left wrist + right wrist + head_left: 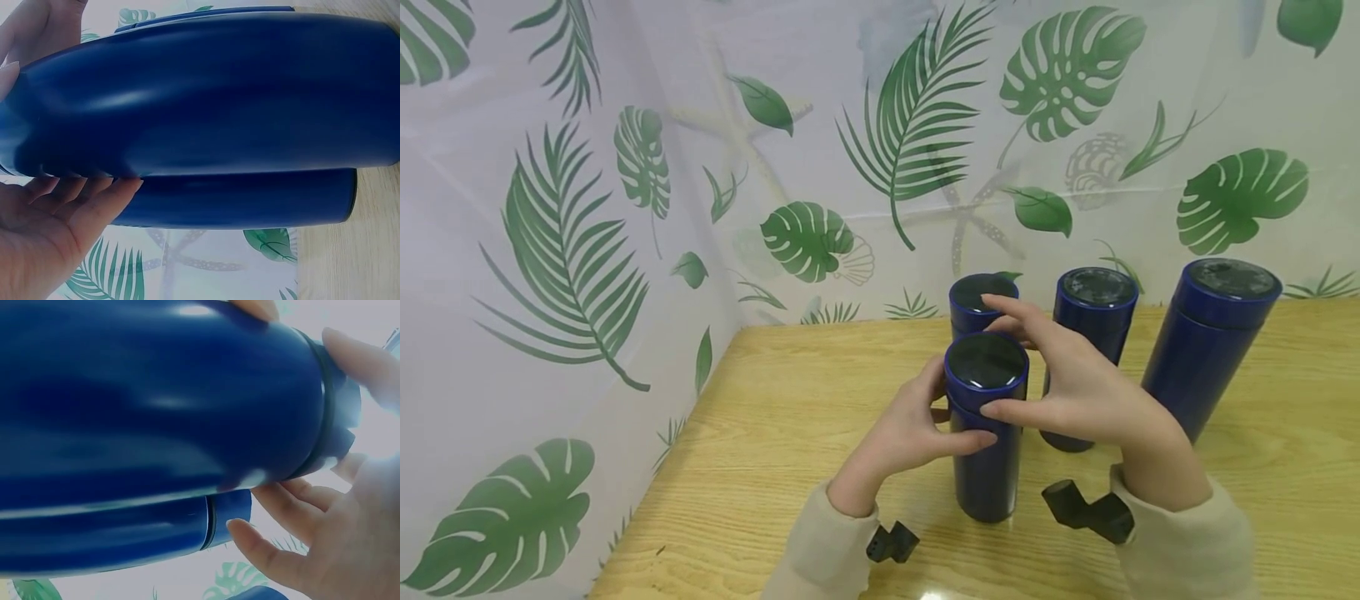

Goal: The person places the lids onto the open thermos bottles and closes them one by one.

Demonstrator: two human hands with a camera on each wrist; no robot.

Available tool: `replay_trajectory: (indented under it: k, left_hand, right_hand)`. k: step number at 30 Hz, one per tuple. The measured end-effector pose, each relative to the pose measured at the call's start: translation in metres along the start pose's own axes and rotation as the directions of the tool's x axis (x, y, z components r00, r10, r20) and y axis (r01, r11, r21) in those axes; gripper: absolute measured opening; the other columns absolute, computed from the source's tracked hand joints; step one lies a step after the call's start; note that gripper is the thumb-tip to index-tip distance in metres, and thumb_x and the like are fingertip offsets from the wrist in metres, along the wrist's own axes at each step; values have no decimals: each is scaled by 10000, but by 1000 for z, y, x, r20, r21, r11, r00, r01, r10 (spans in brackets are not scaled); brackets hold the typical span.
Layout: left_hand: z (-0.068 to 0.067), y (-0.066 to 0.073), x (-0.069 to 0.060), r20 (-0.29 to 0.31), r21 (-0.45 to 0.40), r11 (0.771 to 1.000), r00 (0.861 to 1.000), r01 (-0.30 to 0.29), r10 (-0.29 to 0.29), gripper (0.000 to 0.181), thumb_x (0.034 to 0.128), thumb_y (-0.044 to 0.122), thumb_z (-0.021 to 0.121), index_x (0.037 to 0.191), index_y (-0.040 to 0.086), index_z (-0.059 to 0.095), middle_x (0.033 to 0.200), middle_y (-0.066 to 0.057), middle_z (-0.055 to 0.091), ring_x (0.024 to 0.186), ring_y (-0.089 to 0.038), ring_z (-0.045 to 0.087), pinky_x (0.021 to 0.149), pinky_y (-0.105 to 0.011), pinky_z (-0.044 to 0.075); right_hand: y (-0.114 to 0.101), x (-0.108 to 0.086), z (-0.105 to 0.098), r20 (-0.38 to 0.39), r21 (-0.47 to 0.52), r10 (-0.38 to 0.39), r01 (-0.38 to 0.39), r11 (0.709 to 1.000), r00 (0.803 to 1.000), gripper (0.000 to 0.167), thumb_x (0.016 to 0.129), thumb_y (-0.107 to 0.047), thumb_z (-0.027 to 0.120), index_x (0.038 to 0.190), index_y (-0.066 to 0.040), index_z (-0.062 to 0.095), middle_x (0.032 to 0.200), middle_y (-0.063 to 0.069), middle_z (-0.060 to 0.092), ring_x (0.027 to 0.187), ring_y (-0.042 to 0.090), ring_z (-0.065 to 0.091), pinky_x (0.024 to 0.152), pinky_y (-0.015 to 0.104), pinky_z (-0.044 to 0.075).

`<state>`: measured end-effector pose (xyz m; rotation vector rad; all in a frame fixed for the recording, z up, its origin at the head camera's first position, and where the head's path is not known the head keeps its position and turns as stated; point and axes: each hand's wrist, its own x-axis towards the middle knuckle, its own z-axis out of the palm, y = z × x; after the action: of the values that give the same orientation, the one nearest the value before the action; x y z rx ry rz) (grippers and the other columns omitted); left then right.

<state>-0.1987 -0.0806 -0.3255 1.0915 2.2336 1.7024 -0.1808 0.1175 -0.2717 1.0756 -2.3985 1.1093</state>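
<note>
A dark blue thermos flask [987, 479] with a glossy black-topped lid [987, 362] stands upright on the table. My left hand [904, 429] grips its upper body, thumb across the front and fingers round the far left side. At the lid, my right hand [1086, 383] has its thumb on the front and fingers round behind. The right wrist view shows that thumb and some fingers of the right hand [350, 531] on the lid [342, 406]; one finger stands apart. In the left wrist view, the flask body [219, 94] hides part of another flask.
Close behind stands a second blue flask [973, 293], mostly hidden. Another flask [1093, 325] is behind my right hand, and one more [1198, 358] stands farther right. They share a wooden table [760, 433], bordered left and back by a leaf-patterned covering [700, 208].
</note>
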Motion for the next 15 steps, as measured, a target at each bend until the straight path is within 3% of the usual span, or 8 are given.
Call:
replay_trajectory:
  k: [8,15]
  left_hand:
    - [0,1,0,5,-9,1000,1000,-1,1,666,748,50,695,1308,123,341,1216,-24,471,1080,-129,476,801,-280,447]
    - [0,1,0,9,-23,1000,1000,-16,16,684,751,47,695,1320,126,323,1224,-14,465,1090,-129,469,805,-280,445]
  right_hand:
    - [-3,1,3,-34,-38,42,-43,998,999,901,635,-244,807,1360,-96,295,1065,57,519,1006,200,464,813,456,382]
    - [2,0,0,45,65,-3,0,998,999,893,691,-162,768,1390,-129,214,1246,130,438,1148,279,402,881,502,325]
